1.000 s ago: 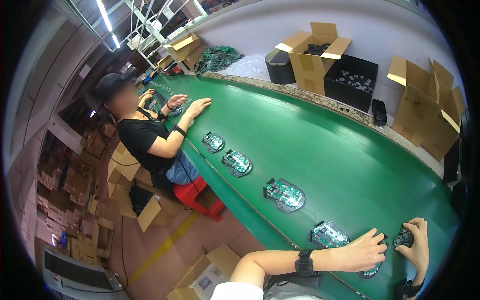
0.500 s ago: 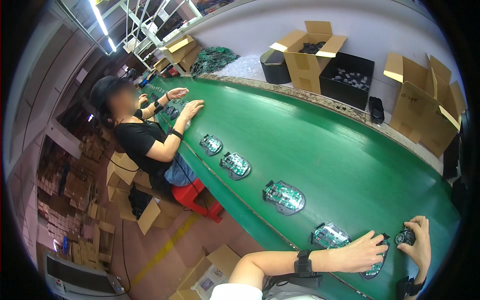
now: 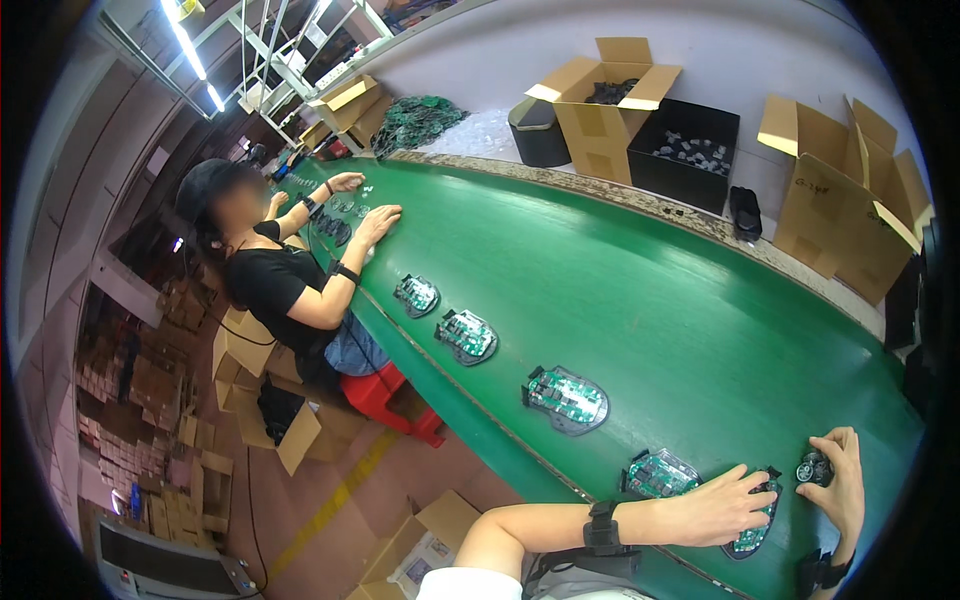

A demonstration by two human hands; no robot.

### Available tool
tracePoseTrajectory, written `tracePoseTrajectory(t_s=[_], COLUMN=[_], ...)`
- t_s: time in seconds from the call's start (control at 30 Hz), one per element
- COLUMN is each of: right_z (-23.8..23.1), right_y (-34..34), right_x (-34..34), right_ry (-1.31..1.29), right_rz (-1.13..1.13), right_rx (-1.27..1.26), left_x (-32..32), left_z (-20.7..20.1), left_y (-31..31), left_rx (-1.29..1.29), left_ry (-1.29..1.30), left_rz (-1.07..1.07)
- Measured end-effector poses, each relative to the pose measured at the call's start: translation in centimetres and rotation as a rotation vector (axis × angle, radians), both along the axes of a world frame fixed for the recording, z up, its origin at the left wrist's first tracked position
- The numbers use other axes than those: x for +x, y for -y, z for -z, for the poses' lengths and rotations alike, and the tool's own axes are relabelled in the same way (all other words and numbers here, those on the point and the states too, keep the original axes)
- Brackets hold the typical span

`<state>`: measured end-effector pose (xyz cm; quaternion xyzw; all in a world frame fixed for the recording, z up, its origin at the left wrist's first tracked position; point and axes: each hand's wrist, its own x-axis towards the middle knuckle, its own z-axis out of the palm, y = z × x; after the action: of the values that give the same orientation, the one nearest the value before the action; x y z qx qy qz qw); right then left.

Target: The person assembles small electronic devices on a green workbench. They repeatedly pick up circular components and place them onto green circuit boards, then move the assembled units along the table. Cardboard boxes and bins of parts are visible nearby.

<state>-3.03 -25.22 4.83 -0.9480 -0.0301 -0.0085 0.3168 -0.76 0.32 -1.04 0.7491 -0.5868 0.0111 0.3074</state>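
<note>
Leftmost, a person in a black shirt (image 3: pixel 285 285) sits at a long, smooth green work surface (image 3: pixel 620 290). Rightward, four grey, rounded shells with green circuit boards (image 3: pixel 566 400) lie spaced along its near side, long axes slanting down to the right, black-tabbed ends pointing left. Next, the left hand (image 3: pixel 725 505) bends its partly spread fingers over a fifth board-filled shell (image 3: pixel 752 538); its thumb is hidden, so I cannot tell whether it grips. That shell's long axis tips steeply, rounded end toward the near edge. Just right of it, apart, a small black part with a ringed round face (image 3: pixel 814 467) sits pinched between the curved thumb and fingers of the right hand (image 3: pixel 846 485), the nearer hand to it; its long axis is unclear.
</note>
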Motion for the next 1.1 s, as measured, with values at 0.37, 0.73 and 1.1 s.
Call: tracePoseTrajectory(t_s=[0.37,0.73,1.1], right_z=[-0.7,-0.3,-2.2], right_y=[-0.3,0.0,-2.6], right_x=[0.0,-0.3,-4.0], right_ry=[-0.035,-0.033,-0.158], right_rz=[0.013,-0.01,-0.069], right_rx=[0.002,-0.067,-0.231], left_x=[0.2,0.1,3.8], left_z=[0.1,-1.2,-4.4], left_y=[-0.1,-0.2,-10.7], left_rx=[0.013,-0.075,-0.142], left_ry=[-0.04,-0.083,-0.098], left_rz=[0.062,0.034,-0.228])
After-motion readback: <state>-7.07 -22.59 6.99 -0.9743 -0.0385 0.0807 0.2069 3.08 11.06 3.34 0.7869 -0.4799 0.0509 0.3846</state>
